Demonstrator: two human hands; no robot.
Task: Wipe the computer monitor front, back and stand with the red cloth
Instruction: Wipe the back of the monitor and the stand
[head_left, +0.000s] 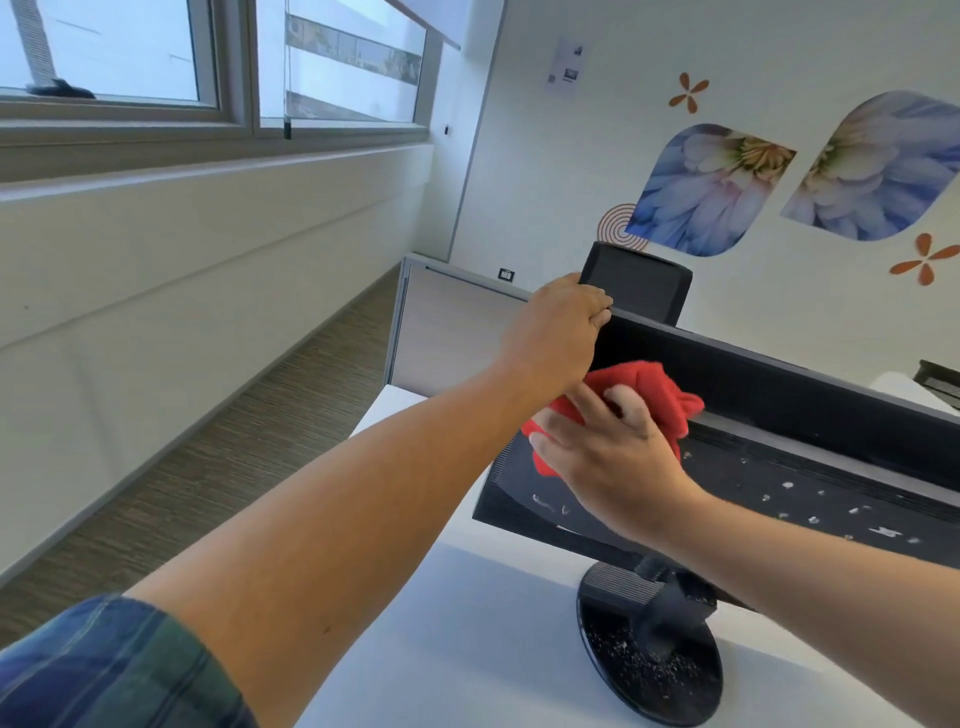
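Note:
A black computer monitor (810, 426) stands on a white desk (467, 623) with its back toward me. Pale specks dot the back panel and the round black stand base (649, 670). My left hand (556, 338) grips the monitor's top left corner. My right hand (618, 452) presses a bunched red cloth (654, 384) against the upper left of the back panel, just below the left hand. Part of the cloth is hidden under my fingers.
A black chair back (639, 280) rises behind the monitor. A grey partition (447, 322) stands at the desk's far end. Windows and a white wall run along the left above a striped floor (249, 441). Flower decals cover the far wall.

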